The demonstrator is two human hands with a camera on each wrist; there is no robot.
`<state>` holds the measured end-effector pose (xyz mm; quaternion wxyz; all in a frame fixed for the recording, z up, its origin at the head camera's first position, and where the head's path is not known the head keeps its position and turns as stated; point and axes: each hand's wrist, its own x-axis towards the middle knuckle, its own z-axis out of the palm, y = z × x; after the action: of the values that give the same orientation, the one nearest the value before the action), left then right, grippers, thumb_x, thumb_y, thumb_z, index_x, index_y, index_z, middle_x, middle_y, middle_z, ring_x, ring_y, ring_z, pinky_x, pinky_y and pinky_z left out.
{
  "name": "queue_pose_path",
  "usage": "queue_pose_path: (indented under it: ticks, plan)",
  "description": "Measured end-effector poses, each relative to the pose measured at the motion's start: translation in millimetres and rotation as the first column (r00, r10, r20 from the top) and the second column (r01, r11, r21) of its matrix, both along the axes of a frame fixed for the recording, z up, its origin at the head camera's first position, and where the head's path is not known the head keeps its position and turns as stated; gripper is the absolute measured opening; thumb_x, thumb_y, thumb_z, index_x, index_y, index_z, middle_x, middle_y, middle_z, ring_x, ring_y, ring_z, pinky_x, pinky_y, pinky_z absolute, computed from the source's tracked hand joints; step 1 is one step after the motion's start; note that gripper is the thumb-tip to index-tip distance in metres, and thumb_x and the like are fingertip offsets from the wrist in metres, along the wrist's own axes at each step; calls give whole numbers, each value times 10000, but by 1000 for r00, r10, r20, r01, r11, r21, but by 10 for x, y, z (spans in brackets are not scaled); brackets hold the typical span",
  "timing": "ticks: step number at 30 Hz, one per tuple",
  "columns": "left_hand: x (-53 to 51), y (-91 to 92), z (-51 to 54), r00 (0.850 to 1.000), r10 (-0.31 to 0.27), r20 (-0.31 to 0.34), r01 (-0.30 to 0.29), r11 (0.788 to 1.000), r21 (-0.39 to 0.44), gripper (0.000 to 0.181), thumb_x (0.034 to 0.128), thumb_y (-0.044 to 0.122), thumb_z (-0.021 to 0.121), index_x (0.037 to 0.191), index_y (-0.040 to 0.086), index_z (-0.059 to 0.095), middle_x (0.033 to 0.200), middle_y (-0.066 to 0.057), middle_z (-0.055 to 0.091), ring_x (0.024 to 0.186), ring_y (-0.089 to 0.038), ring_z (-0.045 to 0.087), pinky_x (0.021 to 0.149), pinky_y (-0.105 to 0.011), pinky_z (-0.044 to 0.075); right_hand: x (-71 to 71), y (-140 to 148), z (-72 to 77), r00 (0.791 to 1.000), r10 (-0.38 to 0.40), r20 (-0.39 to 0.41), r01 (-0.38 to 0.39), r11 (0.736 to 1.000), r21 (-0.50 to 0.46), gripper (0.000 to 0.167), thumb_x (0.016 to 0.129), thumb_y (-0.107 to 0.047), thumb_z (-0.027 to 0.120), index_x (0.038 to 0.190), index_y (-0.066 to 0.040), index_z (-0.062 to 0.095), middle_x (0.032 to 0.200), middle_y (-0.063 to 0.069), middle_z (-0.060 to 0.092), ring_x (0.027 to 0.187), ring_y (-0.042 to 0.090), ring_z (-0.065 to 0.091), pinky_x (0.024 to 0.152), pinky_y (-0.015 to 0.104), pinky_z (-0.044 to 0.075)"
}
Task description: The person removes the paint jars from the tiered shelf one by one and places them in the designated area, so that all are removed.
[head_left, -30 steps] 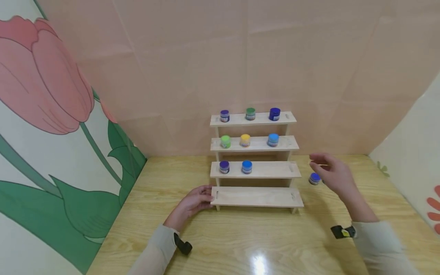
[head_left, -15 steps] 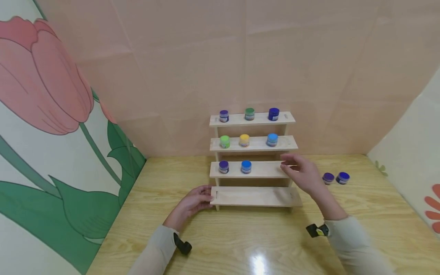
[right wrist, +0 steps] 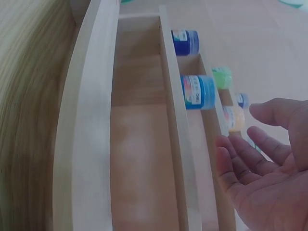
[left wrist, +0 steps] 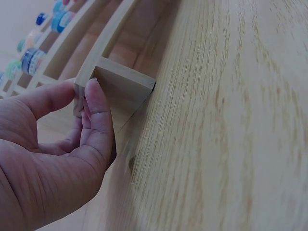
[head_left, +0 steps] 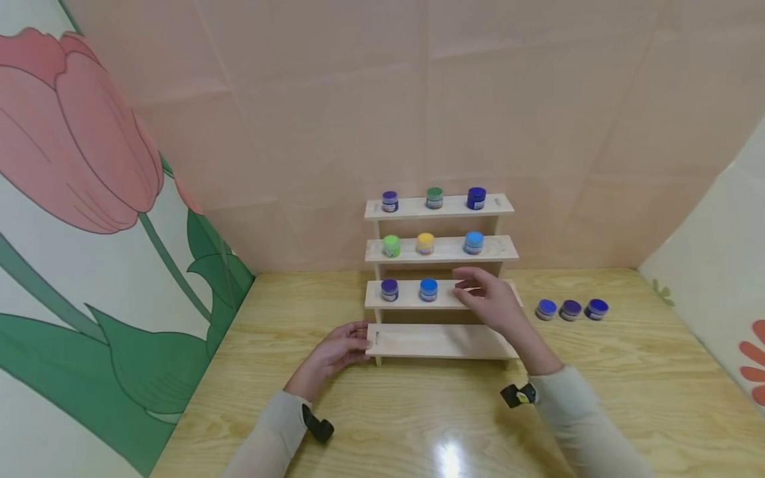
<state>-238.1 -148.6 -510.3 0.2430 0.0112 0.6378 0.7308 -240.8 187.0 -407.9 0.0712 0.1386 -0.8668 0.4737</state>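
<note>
"Rack (head_left: 449, 248) first: where is it, and how does it point?"

"Between the left hand (head_left: 337, 348) and the right hand (head_left: 490, 302), on the worktop (head_left: 382, 425). Its four boards run lengthwise from one hand across to the other, and its steps come down towards the sleeves (head_left: 263, 431)."

"What is the left hand doing?"

"Pinching the near end of the lowest board (head_left: 427, 341), thumb against fingers."

"And the right?"

"Released, fingers parted and loosely bent, at the second board up, just right of a blue jar (head_left: 428, 290)."

"How many of those?"

"Eleven, all lids up. Left of that hand, a violet jar (head_left: 390, 290) stands beside the blue one. Beyond it, three on each upper board."

"Which colours?"

"Light green jar (head_left: 391, 245), yellow jar (head_left: 425, 244), light blue jar (head_left: 473, 243); on top, purple jar (head_left: 390, 202), dark green jar (head_left: 434, 198), navy jar (head_left: 476, 198)."

"And the last three?"

"Right of the right hand, on the worktop: row of jars (head_left: 570, 310)."
</note>
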Motion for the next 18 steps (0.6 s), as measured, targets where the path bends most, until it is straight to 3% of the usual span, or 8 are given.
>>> queue_pose_path:
  ticks: [18]
  plan:
    - [7, 6, 9, 1000, 9, 0, -9, 1000, 9, 597, 935, -78, 598, 1484, -87, 363, 1185, -132, 600, 890, -169, 654, 721, -266, 581, -114, -292, -72, 998, 28, 53, -26, 999, -25, 382, 972, -133, 691, 1334, -50, 602, 1291, 153, 649, 1147, 321, 644, 977, 477, 549]
